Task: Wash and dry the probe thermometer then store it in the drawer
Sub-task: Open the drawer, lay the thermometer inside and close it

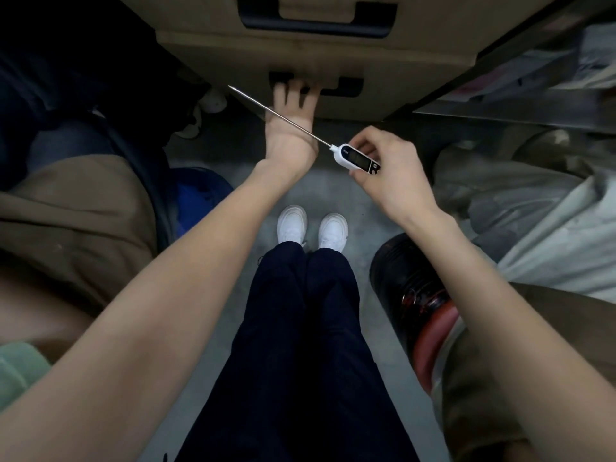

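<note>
The probe thermometer [356,158] has a white body with a dark screen and a long thin metal probe pointing up and left. My right hand [390,171] holds it by the body, above the floor. My left hand [290,125] reaches forward, with its fingers hooked into the dark recessed handle [346,86] of the lower beige drawer [333,61]. The probe crosses over the back of my left hand. A second drawer with a larger dark handle [316,18] sits above it. Both drawers look closed.
Grey floor [213,155] lies below, with my dark trousers and white shoes [311,226] in the middle. A brown cloth heap [73,215] and a blue object [200,195] lie left. A black and red round object [416,295] stands right, with pale bags [533,208] and a metal shelf edge [516,108] behind it.
</note>
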The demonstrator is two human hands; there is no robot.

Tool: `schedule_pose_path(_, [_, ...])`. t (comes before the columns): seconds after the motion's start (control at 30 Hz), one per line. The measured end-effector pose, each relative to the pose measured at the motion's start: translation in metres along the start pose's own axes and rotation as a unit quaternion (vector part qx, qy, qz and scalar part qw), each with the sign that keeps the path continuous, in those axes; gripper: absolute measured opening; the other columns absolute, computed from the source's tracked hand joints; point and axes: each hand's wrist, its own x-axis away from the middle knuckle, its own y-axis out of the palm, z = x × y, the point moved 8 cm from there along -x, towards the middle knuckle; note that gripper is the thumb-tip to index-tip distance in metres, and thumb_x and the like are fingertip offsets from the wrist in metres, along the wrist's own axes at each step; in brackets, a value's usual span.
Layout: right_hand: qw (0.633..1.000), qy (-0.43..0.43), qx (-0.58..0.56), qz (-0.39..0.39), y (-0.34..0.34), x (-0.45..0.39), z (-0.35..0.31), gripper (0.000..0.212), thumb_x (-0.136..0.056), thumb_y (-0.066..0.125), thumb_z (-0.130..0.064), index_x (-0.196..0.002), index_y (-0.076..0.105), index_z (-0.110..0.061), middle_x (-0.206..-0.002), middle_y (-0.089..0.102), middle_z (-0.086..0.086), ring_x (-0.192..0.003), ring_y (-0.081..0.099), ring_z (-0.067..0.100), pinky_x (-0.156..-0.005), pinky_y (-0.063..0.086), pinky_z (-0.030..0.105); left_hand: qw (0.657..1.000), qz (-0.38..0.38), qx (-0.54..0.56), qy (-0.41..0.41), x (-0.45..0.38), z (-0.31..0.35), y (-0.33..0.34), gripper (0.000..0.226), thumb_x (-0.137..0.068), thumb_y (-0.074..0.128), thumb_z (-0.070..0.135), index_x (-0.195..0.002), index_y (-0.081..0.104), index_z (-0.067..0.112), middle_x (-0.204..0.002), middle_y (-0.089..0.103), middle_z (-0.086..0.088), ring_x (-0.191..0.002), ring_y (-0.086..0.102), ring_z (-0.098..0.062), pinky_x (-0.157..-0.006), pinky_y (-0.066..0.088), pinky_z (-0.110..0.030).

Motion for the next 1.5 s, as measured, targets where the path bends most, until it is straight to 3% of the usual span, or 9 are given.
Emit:
schedule_pose_path(0.27, [0.999,-0.034,0.017,0.016,-0.003,0.012,-0.017,0.029,-0.08,0.067,-0.008,-0.108,0.06,-0.014,-0.105,0.063,0.002,-0.095,0.061,0.021,-0.082,0.052,0.044,0.998,0.016,0.052,0.018,0.039,-0.003,0.023,0.08,-0.075,0.058,0.005,-0.149,0.03,0.017,-0.151,0.031,-0.012,-0.135,0.031,-0.033,-0.095,0.041,-0.041])
schedule_pose_path(0.57, [0.963,-0.216,0.159,0.034,-0.005,0.016,-0.073,0.03,-0.09,0.058,-0.008,-0.12,0.055,-0.009,-0.123,0.057,0.006,-0.113,0.052,0.023,-0.088,0.047,0.032,0.999,-0.02,0.032,0.005,0.081,-0.005,0.04,0.069,-0.08,0.061,0.013,-0.143,0.034,0.015,-0.145,0.036,-0.013,-0.128,0.035,-0.032,-0.097,0.039,-0.04])
schedule_pose_path(0.67, [0.968,-0.193,0.159,0.008,0.0,0.007,-0.069,0.034,-0.094,0.054,-0.012,-0.127,0.047,-0.006,-0.132,0.053,0.009,-0.121,0.049,0.025,-0.093,0.041,0.029,0.999,-0.028,0.024,0.008,0.09,-0.007,0.044,0.068,-0.08,0.06,0.011,-0.143,0.035,0.017,-0.142,0.038,-0.014,-0.124,0.037,-0.033,-0.093,0.038,-0.04])
schedule_pose_path(0.77, [0.968,-0.176,0.178,-0.022,0.008,0.002,-0.064,0.03,-0.098,0.05,-0.015,-0.125,0.043,-0.006,-0.111,0.063,0.011,-0.099,0.057,0.029,-0.079,0.036,0.029,0.999,-0.023,0.039,0.014,0.097,-0.011,0.045,0.066,-0.08,0.06,0.011,-0.142,0.04,0.02,-0.138,0.043,-0.01,-0.12,0.039,-0.032,-0.09,0.039,-0.039])
schedule_pose_path(0.9, [0.961,-0.171,0.211,-0.053,0.02,0.004,-0.064,0.028,-0.099,0.045,-0.015,-0.125,0.04,-0.005,-0.103,0.065,0.011,-0.09,0.06,0.032,-0.093,0.038,0.041,0.993,-0.023,0.103,0.045,0.105,-0.018,0.044,0.062,-0.082,0.057,0.009,-0.141,0.044,0.021,-0.137,0.047,-0.004,-0.118,0.04,-0.03,-0.09,0.043,-0.041])
schedule_pose_path(1.1, [0.969,-0.154,0.184,-0.06,0.029,0.008,-0.063,0.025,-0.094,0.046,-0.012,-0.117,0.04,-0.006,-0.085,0.057,0.005,-0.081,0.057,0.032,-0.092,0.038,0.043,0.974,-0.037,0.208,0.083,0.122,-0.027,0.038,0.046,-0.086,0.05,0.001,-0.13,0.056,0.011,-0.132,0.055,-0.006,-0.123,0.044,-0.025,-0.101,0.045,-0.041])
schedule_pose_path(1.3, [0.98,-0.137,0.125,-0.076,0.036,0.013,-0.055,0.023,-0.09,0.05,-0.015,-0.108,0.037,-0.008,-0.073,0.056,0.008,-0.067,0.053,0.038,-0.064,0.034,0.037,0.945,-0.099,0.281,0.133,0.128,-0.015,0.012,0.017,-0.09,0.054,0.016,-0.103,0.064,0.02,-0.095,0.07,0.005,-0.092,0.066,-0.02,-0.079,0.053,-0.036])
schedule_pose_path(1.4, [0.983,-0.111,0.113,-0.095,0.044,0.014,-0.048,0.022,-0.089,0.049,-0.019,-0.104,0.034,-0.012,-0.066,0.054,0.005,-0.065,0.053,0.037,-0.06,0.036,0.037,0.926,-0.119,0.317,0.167,0.13,0.0,-0.007,0.009,-0.087,0.058,0.017,-0.081,0.065,0.014,-0.071,0.067,0.007,-0.071,0.065,-0.015,-0.069,0.053,-0.037])
schedule_pose_path(1.5, [0.987,-0.045,0.077,-0.13,0.048,0.007,-0.032,0.022,-0.091,0.051,-0.025,-0.103,0.037,-0.015,-0.068,0.059,0.004,-0.069,0.055,0.032,-0.063,0.039,0.035,0.91,-0.097,0.355,0.191,0.129,0.003,-0.025,0.015,-0.088,0.059,0.019,-0.08,0.07,0.014,-0.068,0.067,0.01,-0.065,0.064,-0.007,-0.069,0.055,-0.031])
